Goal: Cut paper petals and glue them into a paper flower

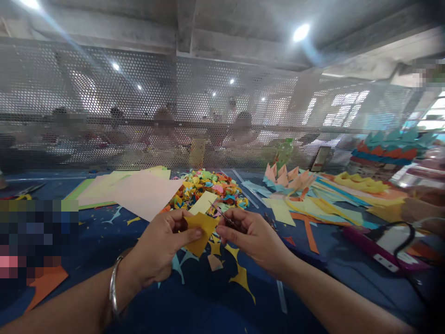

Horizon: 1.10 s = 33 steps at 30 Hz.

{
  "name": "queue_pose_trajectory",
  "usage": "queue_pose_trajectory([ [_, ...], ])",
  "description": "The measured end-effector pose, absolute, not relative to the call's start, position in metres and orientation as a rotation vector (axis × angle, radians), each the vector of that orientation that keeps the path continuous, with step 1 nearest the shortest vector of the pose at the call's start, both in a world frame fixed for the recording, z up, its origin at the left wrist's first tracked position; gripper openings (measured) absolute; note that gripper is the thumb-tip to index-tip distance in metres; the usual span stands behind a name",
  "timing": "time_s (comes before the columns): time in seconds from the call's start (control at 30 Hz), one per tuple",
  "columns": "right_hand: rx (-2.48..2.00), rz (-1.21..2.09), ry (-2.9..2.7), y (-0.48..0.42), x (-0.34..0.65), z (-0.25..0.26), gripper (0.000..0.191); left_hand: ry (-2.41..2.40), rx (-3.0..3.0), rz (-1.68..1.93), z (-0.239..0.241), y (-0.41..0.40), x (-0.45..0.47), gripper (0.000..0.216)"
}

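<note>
My left hand [163, 248] pinches a folded yellow paper piece [200, 232] between thumb and fingers, above the blue table [97, 241]. My right hand [250, 236] is closed round small scissors [224, 217], whose thin blades point up and left toward the paper's top edge. A silver bangle [114, 290] sits on my left wrist. Yellow and pale paper scraps [239, 278] lie on the table just below both hands.
A heap of small coloured folded papers [208, 185] lies behind the hands. Large pale sheets [135, 190] spread at back left. Paper strips and folded pieces [313, 195] cover the right side. A magenta device with a black cable [385, 248] lies at right. People sit behind a perforated mesh screen [215, 116].
</note>
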State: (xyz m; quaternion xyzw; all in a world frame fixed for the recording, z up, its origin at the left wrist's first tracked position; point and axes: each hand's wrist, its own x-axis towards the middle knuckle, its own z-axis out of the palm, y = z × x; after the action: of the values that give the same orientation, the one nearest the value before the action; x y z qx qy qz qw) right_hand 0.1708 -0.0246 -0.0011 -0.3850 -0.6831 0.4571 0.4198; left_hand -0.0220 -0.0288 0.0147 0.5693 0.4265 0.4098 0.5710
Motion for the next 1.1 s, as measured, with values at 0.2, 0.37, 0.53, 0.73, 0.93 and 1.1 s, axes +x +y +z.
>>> queue_pose_trajectory([
  [0.2,-0.955,1.137,-1.795,-0.024,0.167,-0.004,0.022,0.910,1.224,0.958,0.007,-0.031,-0.018,0.020],
  [0.37,-0.976,1.109,-1.804,-0.025,0.165,-0.005,0.027,0.857,1.412,0.846,0.000,-0.033,-0.019,0.011],
  [0.53,-1.012,1.003,-1.817,-0.028,0.170,-0.003,0.031,0.971,1.328,0.911,0.008,-0.034,-0.018,0.019],
  [0.73,-1.077,0.896,-1.886,-0.028,0.172,0.001,0.036,0.914,1.097,1.114,0.014,-0.031,-0.021,0.022],
  [0.93,-1.105,0.874,-1.926,-0.029,0.171,0.000,0.035,0.818,1.055,1.181,0.011,-0.031,-0.022,0.013],
  [1.1,-1.105,0.861,-1.931,-0.030,0.172,0.002,0.034,0.826,1.033,1.208,0.014,-0.032,-0.019,0.018],
])
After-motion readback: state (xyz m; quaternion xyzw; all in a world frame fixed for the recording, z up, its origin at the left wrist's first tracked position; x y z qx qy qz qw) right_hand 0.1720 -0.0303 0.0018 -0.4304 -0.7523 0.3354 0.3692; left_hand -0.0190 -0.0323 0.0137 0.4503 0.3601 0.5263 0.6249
